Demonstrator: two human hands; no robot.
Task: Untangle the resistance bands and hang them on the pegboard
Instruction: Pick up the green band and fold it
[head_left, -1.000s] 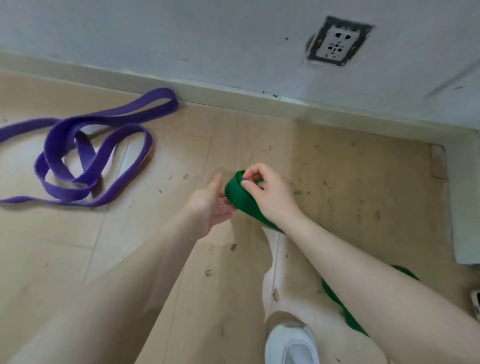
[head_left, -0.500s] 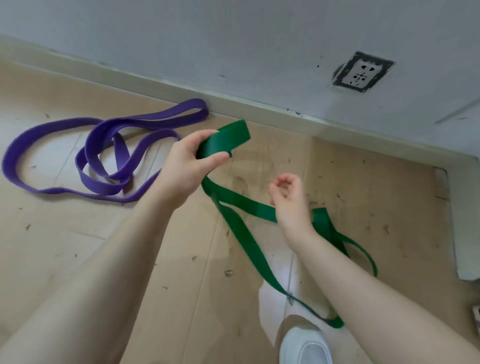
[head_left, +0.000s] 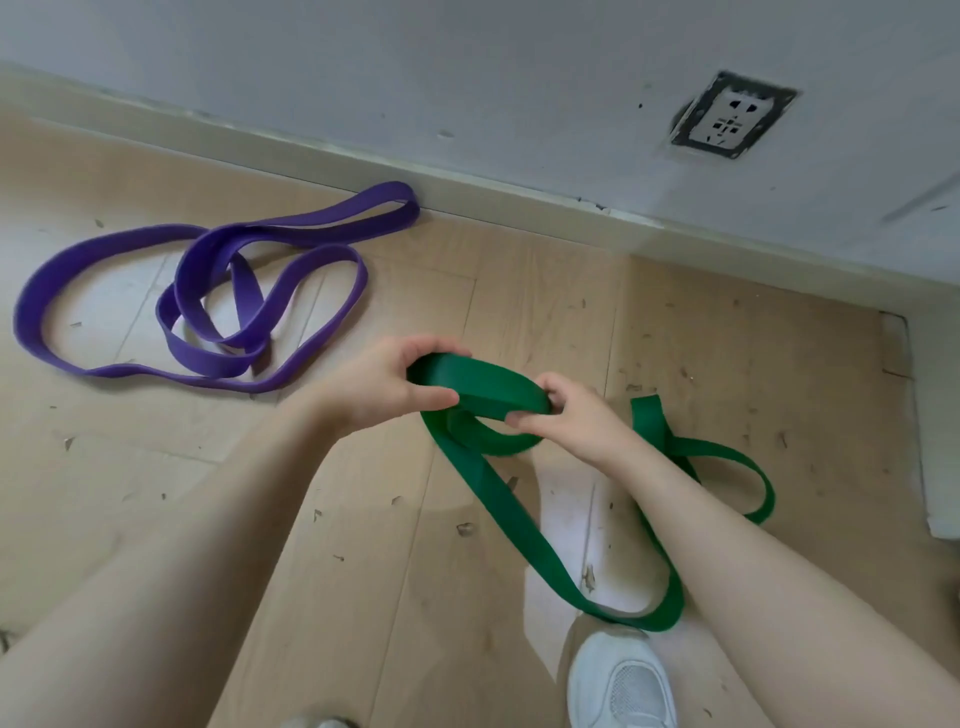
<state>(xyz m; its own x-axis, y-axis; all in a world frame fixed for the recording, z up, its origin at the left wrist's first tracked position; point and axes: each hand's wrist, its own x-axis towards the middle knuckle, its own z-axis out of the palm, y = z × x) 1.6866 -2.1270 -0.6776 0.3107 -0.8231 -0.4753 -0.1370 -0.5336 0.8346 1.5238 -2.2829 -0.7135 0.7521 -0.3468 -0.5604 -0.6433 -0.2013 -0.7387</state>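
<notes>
A wide green resistance band is stretched between my two hands above the wooden floor. My left hand grips its left end, thumb under and fingers over. My right hand pinches the band's right part. The rest of the green band loops down across the floor toward my shoe and curls behind my right forearm. A purple resistance band lies on the floor at the left in several crossing loops, one end near the baseboard. No pegboard is in view.
A grey wall with a baseboard runs across the back, with a power socket at the upper right. My white shoe stands at the bottom. Small debris is scattered over the floor. A pale edge borders the right.
My right hand, empty half a second ago, now pinches the green band. My left hand has lowered and come right with the band, so both hands hold a short stretch of it.
</notes>
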